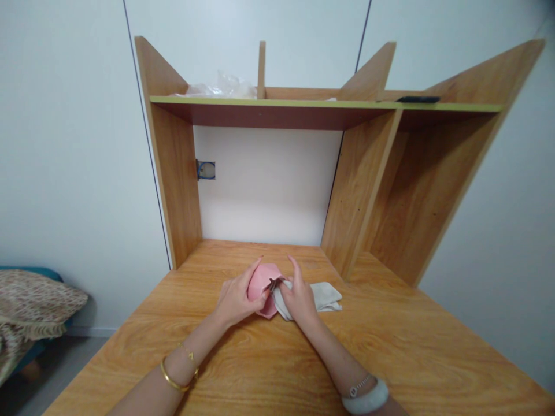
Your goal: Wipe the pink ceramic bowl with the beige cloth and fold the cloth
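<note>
My left hand (237,297) is closed around a pink faceted object (263,277), thumb on its near side and fingers behind it. At the object's right side, a small dark part (272,284) shows, too small to make out. My right hand (299,296) grips a light grey cloth (326,296) against that side, with one finger raised and stretched out. The cloth's loose end trails to the right over the wooden desk (269,358). Fingertips and cloth hide part of the pink object.
Behind my hands stands a wooden shelf unit (347,190) with upright dividers. Its upper shelf bears clear plastic wrapping (221,86) and a flat black object (418,99). An open socket box (206,170) sits in the back wall. At the left is a patterned cover (39,300).
</note>
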Demonstrator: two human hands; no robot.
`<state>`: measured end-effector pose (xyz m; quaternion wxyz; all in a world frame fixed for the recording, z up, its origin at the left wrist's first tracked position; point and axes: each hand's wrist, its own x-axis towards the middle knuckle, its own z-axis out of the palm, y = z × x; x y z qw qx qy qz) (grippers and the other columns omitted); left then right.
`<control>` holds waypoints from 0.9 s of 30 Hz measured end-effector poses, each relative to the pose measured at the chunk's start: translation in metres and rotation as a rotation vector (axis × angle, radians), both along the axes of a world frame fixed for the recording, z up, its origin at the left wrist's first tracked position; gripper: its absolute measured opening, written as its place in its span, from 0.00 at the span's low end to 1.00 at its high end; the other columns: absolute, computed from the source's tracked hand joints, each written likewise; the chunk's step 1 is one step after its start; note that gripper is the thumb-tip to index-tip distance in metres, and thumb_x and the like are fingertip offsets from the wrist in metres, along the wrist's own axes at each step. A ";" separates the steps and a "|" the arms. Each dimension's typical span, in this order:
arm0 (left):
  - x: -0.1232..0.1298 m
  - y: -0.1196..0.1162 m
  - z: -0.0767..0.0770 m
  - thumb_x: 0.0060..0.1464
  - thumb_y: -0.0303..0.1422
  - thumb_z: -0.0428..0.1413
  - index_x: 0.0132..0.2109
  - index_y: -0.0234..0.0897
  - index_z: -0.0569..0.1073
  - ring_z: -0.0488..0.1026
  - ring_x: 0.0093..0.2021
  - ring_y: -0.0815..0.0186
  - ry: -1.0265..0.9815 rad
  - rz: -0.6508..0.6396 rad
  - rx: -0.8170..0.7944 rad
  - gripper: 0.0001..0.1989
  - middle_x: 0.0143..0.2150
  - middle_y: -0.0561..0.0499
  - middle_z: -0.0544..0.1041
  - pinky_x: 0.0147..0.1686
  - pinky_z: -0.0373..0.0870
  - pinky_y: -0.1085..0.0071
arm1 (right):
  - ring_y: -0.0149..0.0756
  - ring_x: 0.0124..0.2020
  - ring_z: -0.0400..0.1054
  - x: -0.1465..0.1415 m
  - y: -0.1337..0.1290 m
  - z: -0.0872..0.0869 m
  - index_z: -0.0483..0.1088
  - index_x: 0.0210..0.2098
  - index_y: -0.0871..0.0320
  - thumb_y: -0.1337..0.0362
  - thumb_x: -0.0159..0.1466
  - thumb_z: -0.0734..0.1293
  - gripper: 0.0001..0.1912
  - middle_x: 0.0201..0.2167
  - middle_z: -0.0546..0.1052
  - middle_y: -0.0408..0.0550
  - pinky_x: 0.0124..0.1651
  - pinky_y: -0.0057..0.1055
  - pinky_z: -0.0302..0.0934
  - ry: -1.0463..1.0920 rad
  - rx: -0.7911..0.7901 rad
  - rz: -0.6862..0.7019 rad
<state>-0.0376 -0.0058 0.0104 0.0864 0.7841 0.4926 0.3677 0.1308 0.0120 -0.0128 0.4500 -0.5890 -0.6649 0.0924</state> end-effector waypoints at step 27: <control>0.004 0.008 -0.011 0.44 0.38 0.57 0.61 0.35 0.50 0.65 0.51 0.56 -0.252 -0.106 -0.018 0.39 0.54 0.41 0.66 0.50 0.62 0.62 | 0.37 0.29 0.68 -0.002 0.009 -0.002 0.58 0.48 0.60 0.61 0.52 0.62 0.24 0.30 0.73 0.47 0.32 0.30 0.60 0.307 0.014 -0.042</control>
